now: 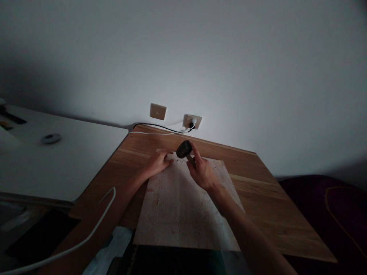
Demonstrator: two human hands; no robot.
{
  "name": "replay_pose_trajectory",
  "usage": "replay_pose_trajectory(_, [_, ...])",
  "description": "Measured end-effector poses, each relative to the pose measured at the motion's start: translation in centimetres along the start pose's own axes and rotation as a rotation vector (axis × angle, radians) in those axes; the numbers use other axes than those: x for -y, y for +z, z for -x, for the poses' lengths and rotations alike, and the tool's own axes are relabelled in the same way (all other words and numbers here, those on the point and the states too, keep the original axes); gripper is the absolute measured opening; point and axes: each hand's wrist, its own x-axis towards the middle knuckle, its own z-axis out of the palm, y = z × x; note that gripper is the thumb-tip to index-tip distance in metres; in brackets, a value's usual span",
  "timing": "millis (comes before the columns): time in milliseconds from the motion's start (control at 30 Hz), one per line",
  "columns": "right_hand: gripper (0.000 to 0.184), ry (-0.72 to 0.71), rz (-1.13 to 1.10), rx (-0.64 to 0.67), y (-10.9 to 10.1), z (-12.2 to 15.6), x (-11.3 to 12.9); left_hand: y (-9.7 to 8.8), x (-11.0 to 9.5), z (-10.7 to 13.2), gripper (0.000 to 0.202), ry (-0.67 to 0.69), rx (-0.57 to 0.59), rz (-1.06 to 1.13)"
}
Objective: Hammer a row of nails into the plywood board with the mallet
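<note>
My right hand (203, 172) is closed around the short pale handle of a rubber mallet (184, 149), with the index finger stretched up along its dark head. The mallet is over the far part of a pale, stained board (183, 206). On the board's far left part rests my left hand (159, 162), thumb and fingers apart with a gap between them. Small dark marks or thin bits (180, 160) show on the board between the two hands; they are too small to name.
The board lies on a wooden table (258, 198) against a wall. White and black cables run to a wall socket (192, 121). To the left, a white table (71, 156) carries a computer mouse (51, 138). A white cable (94, 229) loops across the lower left.
</note>
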Motion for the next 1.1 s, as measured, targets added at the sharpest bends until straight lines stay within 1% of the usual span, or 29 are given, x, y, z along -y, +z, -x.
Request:
replay_pose_trajectory(67, [0.08, -0.017, 0.008, 0.037, 0.3, -0.4, 0.9, 0.0, -0.1, 0.0, 0.052, -0.02, -0.028, 0.034])
replay_pose_trajectory(100, [0.08, -0.022, 0.032, 0.073, 0.5, -0.6, 1.3, 0.0, -0.1, 0.1, 0.059, -0.023, -0.026, 0.052])
replay_pose_trajectory(133, [0.081, -0.023, 0.069, 0.114, 0.7, -0.8, 1.6, -0.1, -0.2, 0.1, 0.061, -0.018, -0.013, 0.068])
replay_pose_trajectory(200, [0.082, -0.015, 0.15, 0.187, 1.0, -0.9, 2.2, -0.2, -0.2, 0.0, 0.054, 0.006, 0.01, 0.094])
replay_pose_trajectory(233, [0.082, -0.012, 0.176, 0.203, 1.1, -1.0, 2.3, -0.2, -0.3, 0.0, 0.05, 0.017, 0.015, 0.102])
replay_pose_trajectory(367, [0.08, -0.011, 0.171, 0.172, 1.2, -1.0, 2.6, -0.4, -0.5, 0.0, 0.043, 0.018, 0.01, 0.103])
replay_pose_trajectory(433, [0.081, -0.011, 0.168, 0.195, 1.1, -1.2, 2.6, -0.4, -0.6, 0.0, 0.042, -0.008, 0.018, 0.102])
replay_pose_trajectory(500, [0.083, -0.014, 0.153, 0.218, 1.0, -1.2, 2.4, -0.4, -0.7, 0.0, 0.043, -0.023, 0.025, 0.116])
replay_pose_trajectory(567, [0.086, -0.021, 0.11, 0.189, 1.0, -0.9, 2.2, -0.4, -0.8, 0.0, 0.047, -0.008, 0.034, 0.138])
replay_pose_trajectory(633, [0.089, -0.018, 0.056, 0.135, 0.9, -0.1, 1.8, -0.4, -0.8, 0.0, 0.048, 0.006, 0.037, 0.146])
replay_pose_trajectory(700, [0.091, -0.018, 0.003, 0.097, 0.8, 1.5, 1.1, -0.3, -0.8, 0.1, 0.049, -0.002, 0.039, 0.126])
replay_pose_trajectory(800, [0.086, -0.012, -0.071, 0.067, 0.3, 4.9, -0.3, -0.1, -0.4, 0.3, 0.053, -0.025, 0.026, 0.084])
replay_pose_trajectory(867, [0.082, 0.012, -0.113, 0.075, -0.2, 7.2, -1.3, 0.0, -0.2, 0.3, 0.054, -0.018, 0.03, 0.06])
replay_pose_trajectory(967, [0.072, 0.048, -0.089, 0.072, -1.1, 9.7, -2.4, 0.0, 0.1, 0.3, 0.048, -0.01, 0.063, 0.02])
replay_pose_trajectory(1100, [0.062, -0.015, 0.011, -0.009, -1.9, 11.6, -3.0, -0.1, 0.2, 0.1, 0.039, -0.014, 0.054, 0.015])
